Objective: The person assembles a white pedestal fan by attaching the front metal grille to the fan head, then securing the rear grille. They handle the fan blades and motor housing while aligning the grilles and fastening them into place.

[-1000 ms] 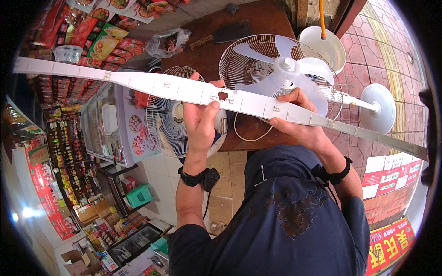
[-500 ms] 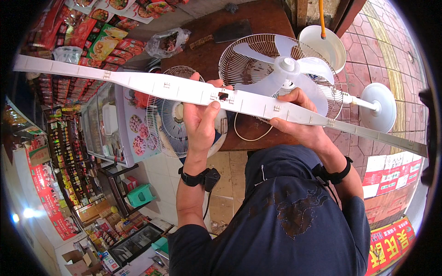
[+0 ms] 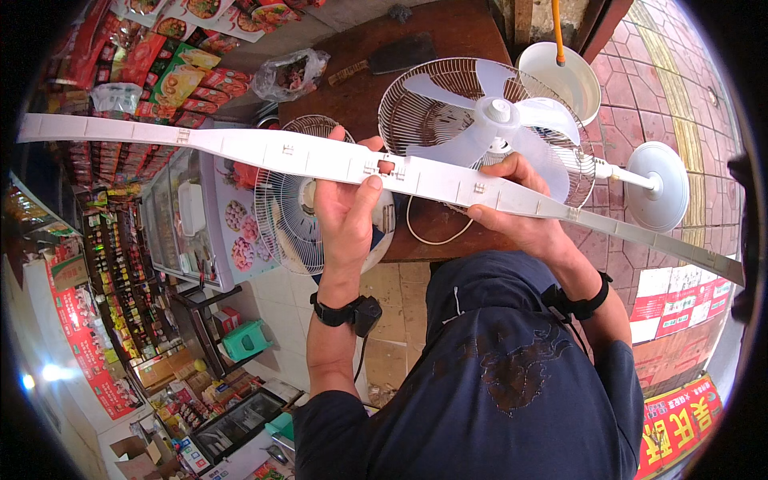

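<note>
A long white plastic strip (image 3: 313, 156), broad in the middle and narrower toward both ends, spans the view. Small clips and ribs show along it, with a square hole near its middle. My left hand (image 3: 347, 210) grips it just left of that hole, thumb on the near face and fingers behind. Right of the hole, my right hand (image 3: 524, 210) holds the lower edge, thumb below and fingers over the top. Beyond the strip lies a fan head with pale blades (image 3: 498, 114) in a wire guard. A second wire fan guard (image 3: 280, 212) is partly hidden behind my left hand and forearm.
A brown wooden table (image 3: 336, 104) carries the fan parts, a cleaver (image 3: 400, 54) and a plastic bag (image 3: 290, 74). To the right stand a white bucket (image 3: 588, 88) and a round white fan base (image 3: 658, 186). At left are hanging packets (image 3: 204, 80) and a glass-topped freezer (image 3: 172, 208).
The strip has tilted slightly, its left end a little lower, and the square hole now shows reddish brown behind it. Both hands keep their hold.
</note>
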### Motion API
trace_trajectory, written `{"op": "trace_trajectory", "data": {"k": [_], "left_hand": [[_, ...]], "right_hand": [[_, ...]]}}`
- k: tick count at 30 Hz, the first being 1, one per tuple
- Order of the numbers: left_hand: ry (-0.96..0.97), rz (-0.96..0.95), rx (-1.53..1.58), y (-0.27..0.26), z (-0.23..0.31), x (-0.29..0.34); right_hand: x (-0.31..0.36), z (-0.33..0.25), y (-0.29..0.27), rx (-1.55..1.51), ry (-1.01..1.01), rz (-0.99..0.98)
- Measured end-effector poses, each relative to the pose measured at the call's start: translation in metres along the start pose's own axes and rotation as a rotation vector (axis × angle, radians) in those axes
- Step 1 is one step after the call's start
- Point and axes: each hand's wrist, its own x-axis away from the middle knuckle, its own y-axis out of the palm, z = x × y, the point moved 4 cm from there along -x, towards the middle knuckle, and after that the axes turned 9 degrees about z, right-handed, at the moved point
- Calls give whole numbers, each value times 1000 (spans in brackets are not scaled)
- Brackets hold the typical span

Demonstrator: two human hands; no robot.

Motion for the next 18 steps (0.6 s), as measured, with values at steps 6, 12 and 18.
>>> {"op": "trace_trajectory", "data": {"k": [6, 12, 18], "left_hand": [[-19, 11, 20, 0, 0, 0], [-29, 7, 21, -1, -2, 1], [-15, 12, 33, 0, 1, -1]], "right_hand": [[0, 2, 0, 15, -10, 5], [1, 2, -1, 39, -7, -7], [2, 3, -3, -7, 36, 12]]}}
